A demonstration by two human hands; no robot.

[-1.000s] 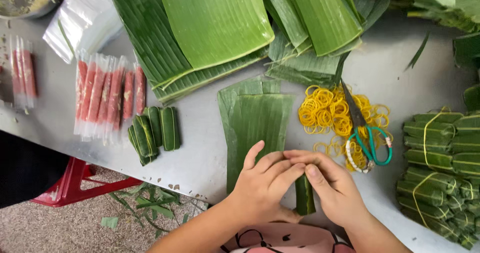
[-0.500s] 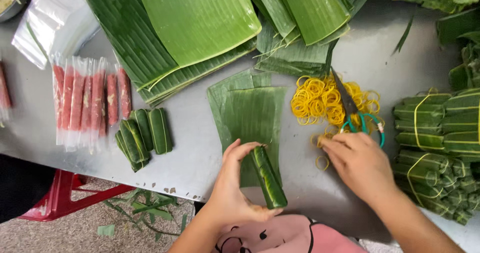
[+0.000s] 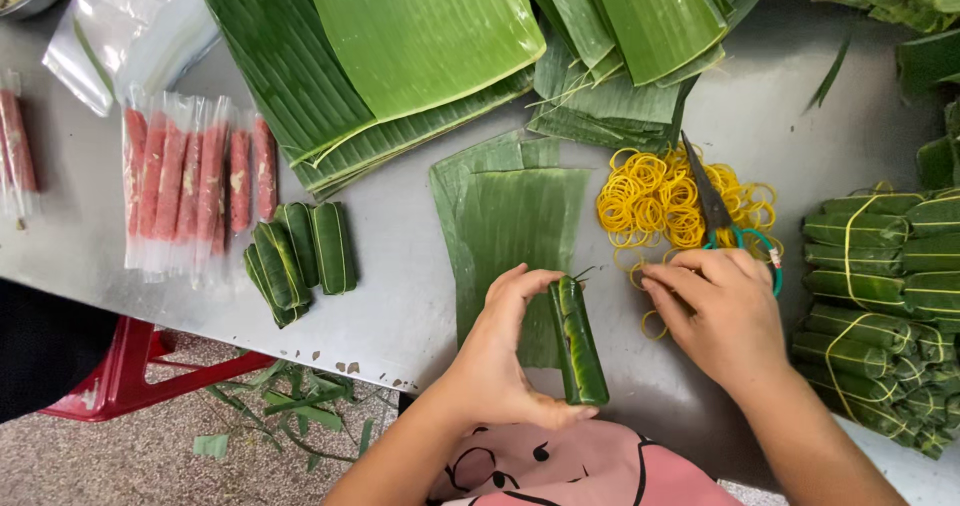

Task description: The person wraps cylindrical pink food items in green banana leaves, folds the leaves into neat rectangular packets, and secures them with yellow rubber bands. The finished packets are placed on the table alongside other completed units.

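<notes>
Left hand [image 3: 505, 351] clasping a leaf-wrapped roll [image 3: 578, 341], right hand [image 3: 722, 311] half-curled, fingertips on yellow rubber bands [image 3: 665, 201]

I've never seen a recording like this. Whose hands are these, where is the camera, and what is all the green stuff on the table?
There is no machine here: a person wears a camera on the head, looking down at their own two bare hands. The left hand holds a small roll wrapped in banana leaf. The right hand rests at a pile of yellow rubber bands, beside scissors. On the metal table lie flat leaf pieces, finished rolls, tied bundles and pink sticks in clear plastic.
</notes>
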